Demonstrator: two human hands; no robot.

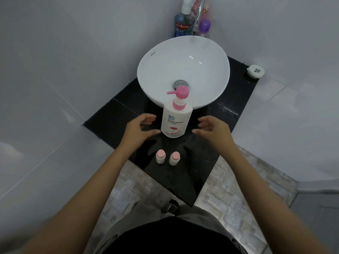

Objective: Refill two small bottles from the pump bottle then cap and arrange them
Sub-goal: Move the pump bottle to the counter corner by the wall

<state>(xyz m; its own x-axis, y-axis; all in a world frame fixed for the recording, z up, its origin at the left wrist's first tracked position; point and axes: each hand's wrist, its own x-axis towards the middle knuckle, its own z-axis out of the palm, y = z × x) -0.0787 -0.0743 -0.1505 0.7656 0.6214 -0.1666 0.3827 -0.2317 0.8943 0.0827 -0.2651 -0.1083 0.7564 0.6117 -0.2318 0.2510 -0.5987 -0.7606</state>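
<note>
RISK: pump bottle (176,119) stands tall on glossy black counter (110,121) just before basin (183,70); a one-sided nudge may tip it | GRIP: left hand (141,129) and right hand (213,132) spread wide, empty, flanking it, apparently not touching | ITEMS: two small bottles (167,157) capped pink, upright, side by side, nearer the person, below both hands.

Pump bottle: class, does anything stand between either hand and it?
Nothing visible does. The left hand and right hand are open on either side of the pump bottle, with only bare black counter in the gaps. The two small capped bottles stand nearer the person.
</note>
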